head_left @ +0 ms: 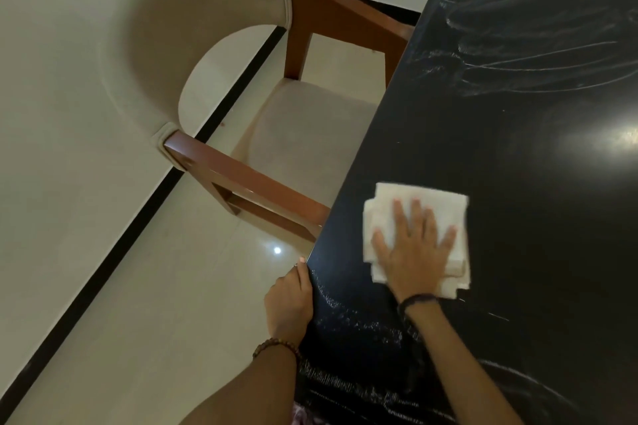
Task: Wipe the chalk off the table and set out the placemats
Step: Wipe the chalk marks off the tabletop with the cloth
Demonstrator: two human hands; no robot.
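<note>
A chair (262, 134) with a pale cushioned seat, curved padded back and brown wooden arms stands pushed against the left edge of the black table (538, 155), its front tucked under the top. Behind it a dark strip (114, 252) runs along the foot of the wall, and the glossy tiled floor (165, 321) reflects a small light.

The left hand (289, 300) rests against the table's left edge near its near corner, fingers curled over the rim; whether they grip underneath cannot be told. A beaded bracelet (276, 346) circles that wrist.

The right hand (412, 248) lies flat with fingers spread, pressing a folded white cloth (386, 210) onto the tabletop just inside the left edge. A dark band (416, 300) sits on that wrist.

Chalk smears (511, 41) cover the far part of the table, and more chalk marks (348, 321) lie along the near edge beside and below the forearms. The stretch between them, around and beyond the cloth, shows dark and glossy, with a bright glare toward the right. Open floor lies left of the chair.
</note>
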